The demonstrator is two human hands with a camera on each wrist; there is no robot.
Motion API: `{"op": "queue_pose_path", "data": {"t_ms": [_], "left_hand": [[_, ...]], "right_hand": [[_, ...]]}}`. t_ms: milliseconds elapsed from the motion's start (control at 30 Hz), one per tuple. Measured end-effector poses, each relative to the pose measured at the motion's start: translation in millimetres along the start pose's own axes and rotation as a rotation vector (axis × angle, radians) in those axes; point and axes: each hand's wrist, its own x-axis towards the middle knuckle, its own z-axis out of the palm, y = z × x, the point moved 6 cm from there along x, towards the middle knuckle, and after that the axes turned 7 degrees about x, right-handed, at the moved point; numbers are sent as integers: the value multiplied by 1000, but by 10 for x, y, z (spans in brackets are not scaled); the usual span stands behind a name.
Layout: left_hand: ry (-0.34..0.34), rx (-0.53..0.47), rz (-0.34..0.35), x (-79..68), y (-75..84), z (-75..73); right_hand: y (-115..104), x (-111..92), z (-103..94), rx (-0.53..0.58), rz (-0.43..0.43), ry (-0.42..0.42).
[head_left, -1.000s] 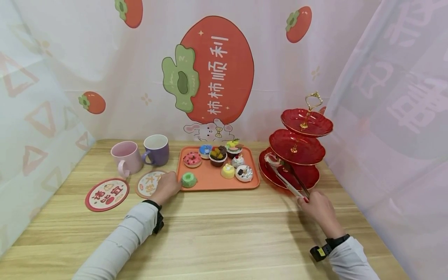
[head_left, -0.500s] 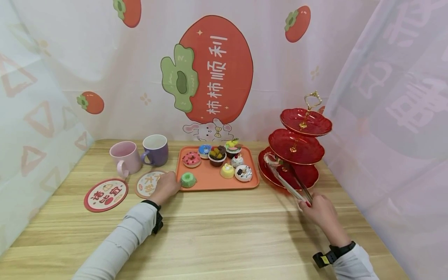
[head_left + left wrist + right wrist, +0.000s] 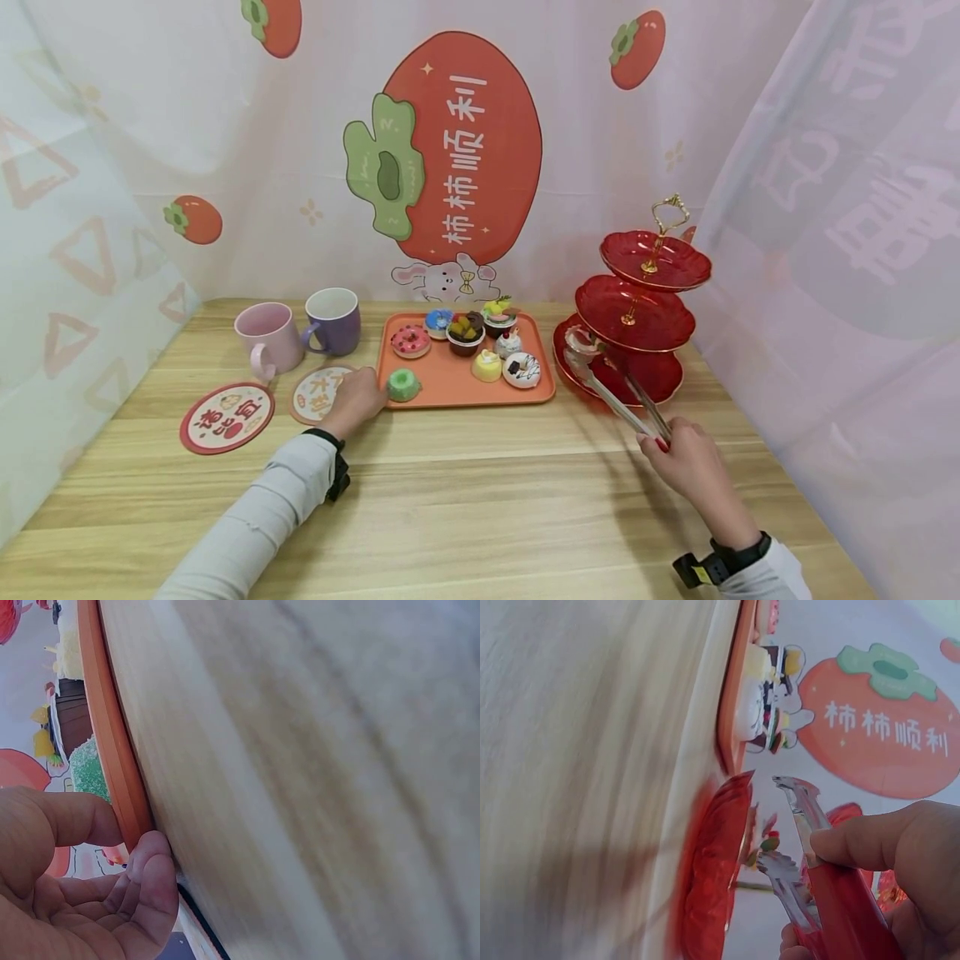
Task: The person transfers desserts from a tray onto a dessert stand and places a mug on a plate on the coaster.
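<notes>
My left hand [image 3: 358,402] pinches the front-left corner of an orange tray [image 3: 450,398] between thumb and fingers, close to a green ring-shaped cake [image 3: 403,384]. In my right hand [image 3: 690,454] is a pair of metal tongs [image 3: 613,403] with red handles [image 3: 847,907]. The tong tips are apart in the right wrist view. They reach over the bottom plate [image 3: 662,385] of a red three-tier stand [image 3: 636,315]. A small pale pastry [image 3: 581,340] sits on that plate near its left rim, by the tips; its details are partly hidden.
On the tray are a pink donut [image 3: 410,341], a blue donut [image 3: 438,323], a white donut [image 3: 521,370], a yellow cake [image 3: 487,366] and several cupcakes. To the left are a pink mug [image 3: 272,340], a purple mug [image 3: 334,323] and two round coasters [image 3: 227,417].
My right hand has drawn slightly back toward the front right, and the tong tips have come away from the pastry, which stays on the bottom plate. The left hand keeps its place.
</notes>
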Motion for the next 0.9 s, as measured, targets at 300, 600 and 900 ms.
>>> {"op": "queue_pose_path", "data": {"t_ms": [300, 600, 900], "left_hand": [[-2, 7, 0, 5, 2, 6], [-7, 19, -5, 4, -6, 27], [-8, 21, -13, 14, -12, 20]], "right_hand": [[-196, 49, 83, 2, -48, -28], [-396, 157, 242, -12, -89, -43], [-575, 280, 378, -10, -104, -70]]}}
